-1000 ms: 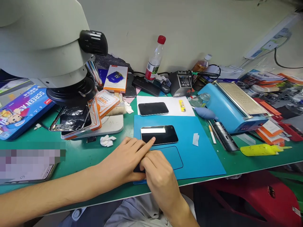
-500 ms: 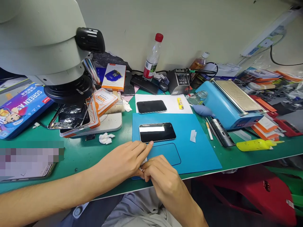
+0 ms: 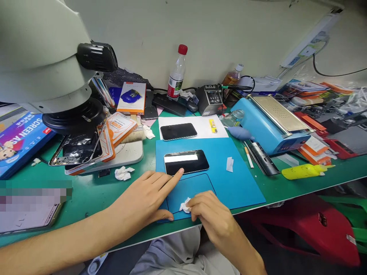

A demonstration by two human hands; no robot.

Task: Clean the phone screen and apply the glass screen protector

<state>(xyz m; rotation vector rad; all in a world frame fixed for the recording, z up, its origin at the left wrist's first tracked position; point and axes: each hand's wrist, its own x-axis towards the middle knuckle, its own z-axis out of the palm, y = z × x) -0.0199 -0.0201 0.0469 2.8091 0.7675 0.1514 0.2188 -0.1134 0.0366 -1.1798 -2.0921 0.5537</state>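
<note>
My left hand lies flat on the left edge of the blue mat, fingers stretched out, the index fingertip touching the near edge of a black phone that lies on the mat. My right hand is closed, pinching a small crumpled white wipe against the mat near its front edge. A second black phone rests on a white sheet behind the mat.
A large microscope head hangs over the left, with opened phone parts under it. A blue machine, a small controller box, a bottle and a yellow tube crowd the back and right. A red stool stands below.
My right hand has pulled apart from the left and now shows a white wipe in its pinch. My left hand has spread flat, the index finger still at the phone's edge.
</note>
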